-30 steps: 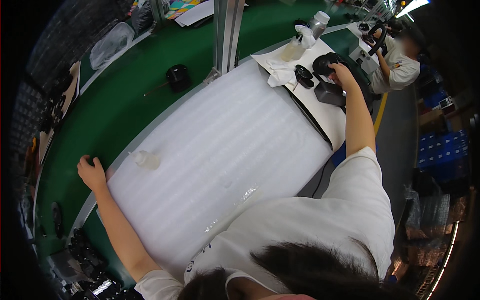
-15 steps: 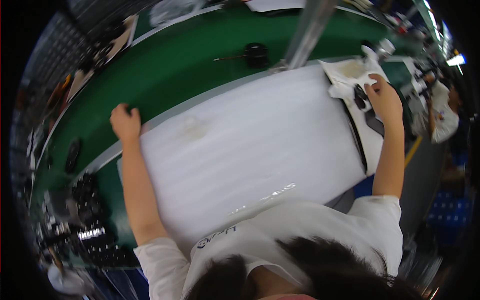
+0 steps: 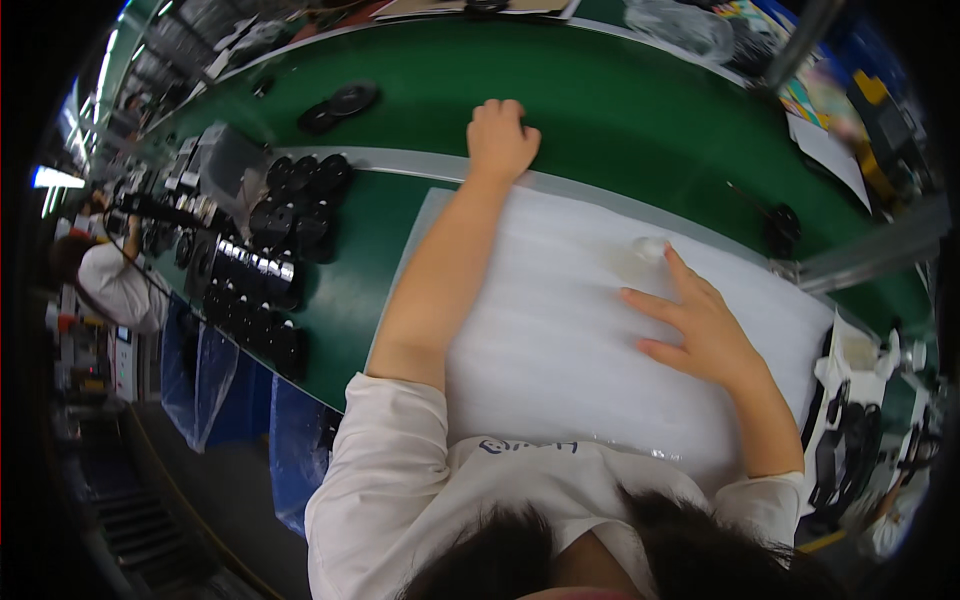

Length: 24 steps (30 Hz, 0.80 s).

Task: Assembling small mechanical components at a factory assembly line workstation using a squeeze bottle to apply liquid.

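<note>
My left hand [image 3: 503, 140] reaches over the green surface just beyond the white foam sheet [image 3: 570, 320]. Its fingers curl down together, hiding whatever lies under them. Low over the sheet, my right hand [image 3: 700, 325] has its fingers spread and stretched. The index fingertip meets the edge of a small, pale, see-through round piece [image 3: 650, 248] on the sheet. Beside that piece the foam carries a faint greyish patch [image 3: 620, 262].
Several black round parts [image 3: 300, 205] stand in rows at the left. Two black discs [image 3: 340, 105] lie on the far green surface [image 3: 430, 95]. A black part with a thin rod [image 3: 783, 225] sits near a metal post [image 3: 860, 265]. Black pieces [image 3: 845, 450] lie at the right; a co-worker [image 3: 120, 285] is far left.
The view has swung left, bringing the rows of black parts into fuller sight. My right hand has moved from the items at the right onto the foam sheet, its fingers now spread.
</note>
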Available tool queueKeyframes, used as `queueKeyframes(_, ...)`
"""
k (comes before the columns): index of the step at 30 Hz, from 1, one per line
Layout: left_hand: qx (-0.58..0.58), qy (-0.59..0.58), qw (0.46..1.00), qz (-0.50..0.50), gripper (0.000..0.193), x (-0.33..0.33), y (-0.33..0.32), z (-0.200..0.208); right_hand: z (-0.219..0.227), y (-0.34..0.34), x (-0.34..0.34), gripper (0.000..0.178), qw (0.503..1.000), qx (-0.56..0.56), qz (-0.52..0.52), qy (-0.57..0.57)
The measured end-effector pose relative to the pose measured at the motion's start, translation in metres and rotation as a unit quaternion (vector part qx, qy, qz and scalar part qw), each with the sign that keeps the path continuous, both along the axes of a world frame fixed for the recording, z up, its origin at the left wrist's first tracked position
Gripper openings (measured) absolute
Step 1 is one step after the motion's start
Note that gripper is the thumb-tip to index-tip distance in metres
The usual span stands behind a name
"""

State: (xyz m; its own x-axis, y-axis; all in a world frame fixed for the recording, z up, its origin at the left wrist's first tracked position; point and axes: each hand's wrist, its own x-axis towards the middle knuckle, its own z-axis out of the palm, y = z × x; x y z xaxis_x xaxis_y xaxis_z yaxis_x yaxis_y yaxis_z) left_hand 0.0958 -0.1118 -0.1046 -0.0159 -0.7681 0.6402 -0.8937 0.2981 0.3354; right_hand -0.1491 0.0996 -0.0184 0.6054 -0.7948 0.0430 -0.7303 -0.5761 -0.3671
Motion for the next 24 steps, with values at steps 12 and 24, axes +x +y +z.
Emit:
queueKeyframes(12,0.021,0.003,1.000,-0.009,0.024,0.007,0.004,0.002,-0.048,-0.034,0.003,0.056,0.926,0.063,-0.048,-0.369)
queueKeyframes(24,0.023,-0.020,0.996,-0.088,0.026,0.014,-0.004,0.006,-0.052,-0.046,-0.002,0.063,0.727,0.259,-0.100,-0.628)
